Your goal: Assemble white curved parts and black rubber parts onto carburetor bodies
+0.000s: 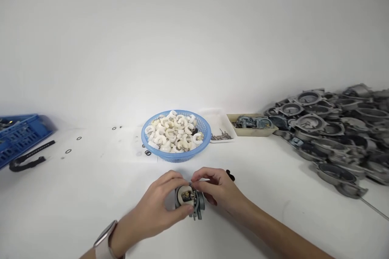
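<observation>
A grey metal carburetor is on the white table in front of me, its open side facing up. Inside it lies a white C-shaped float around brass parts. My left hand grips the carburetor, with fingers over the far edge and thumb on the near edge. At its far right edge, the thumb and index finger of my right hand are pinched together. Whatever is between those fingertips is too small to make out. Just beyond them stands a blue basket full of white C-shaped floats.
Right of the basket are a white tray with thin metal pins and a beige box of metal parts. Metal bowl-like castings are heaped at right. At left are a blue crate, black strips and rubber rings.
</observation>
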Tool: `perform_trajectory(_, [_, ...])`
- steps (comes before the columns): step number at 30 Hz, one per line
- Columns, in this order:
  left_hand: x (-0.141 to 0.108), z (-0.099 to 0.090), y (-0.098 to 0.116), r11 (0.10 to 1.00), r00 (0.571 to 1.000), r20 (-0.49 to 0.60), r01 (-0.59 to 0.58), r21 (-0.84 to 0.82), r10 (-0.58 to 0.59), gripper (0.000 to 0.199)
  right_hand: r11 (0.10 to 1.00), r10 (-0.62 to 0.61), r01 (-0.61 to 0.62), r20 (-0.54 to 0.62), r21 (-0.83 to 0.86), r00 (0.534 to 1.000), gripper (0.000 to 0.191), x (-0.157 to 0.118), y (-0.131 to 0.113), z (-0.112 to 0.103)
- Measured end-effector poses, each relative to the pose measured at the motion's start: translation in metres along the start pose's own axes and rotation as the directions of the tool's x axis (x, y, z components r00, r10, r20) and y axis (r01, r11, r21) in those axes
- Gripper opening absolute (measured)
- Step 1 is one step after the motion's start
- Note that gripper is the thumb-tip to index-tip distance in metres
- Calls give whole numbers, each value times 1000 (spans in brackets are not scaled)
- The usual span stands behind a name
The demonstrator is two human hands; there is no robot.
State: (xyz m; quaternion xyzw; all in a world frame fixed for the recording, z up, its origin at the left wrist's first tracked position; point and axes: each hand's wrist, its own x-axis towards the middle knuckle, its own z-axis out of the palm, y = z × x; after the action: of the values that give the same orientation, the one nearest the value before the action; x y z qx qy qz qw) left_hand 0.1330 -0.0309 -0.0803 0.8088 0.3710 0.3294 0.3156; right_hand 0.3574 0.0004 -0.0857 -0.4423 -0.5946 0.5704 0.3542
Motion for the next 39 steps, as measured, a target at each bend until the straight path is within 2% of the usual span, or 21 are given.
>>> perform_trajectory(9, [-10,9,-5,994,999,26,-36,99,33,30,990,-21,20,2,141,1000,25,-8,4,4])
perform_trajectory(14, [-10,11,-7,988,998,21,-59,141,56,32,984,-45,47,-16,174,999,27,-11,5,5])
perform_trajectory(20, [-11,16,-11,985,996,-34,-71,157,77,31,991,-76,82,-62,105,995,22,-15,9,7])
perform_trajectory(23, [-12,16,-13,974,994,-26,-95,208,102,33,991,-107,112,-72,70,992,20,-17,10,6])
perform_trajectory(28, [-11,14,-13,955,991,-27,-115,272,128,30,989,-143,145,-32,34,989,19,-17,11,0])
perform_trajectory(39, [-9,12,-13,965,990,-53,-117,233,133,28,996,-83,84,47,-18,995,20,-19,8,-2])
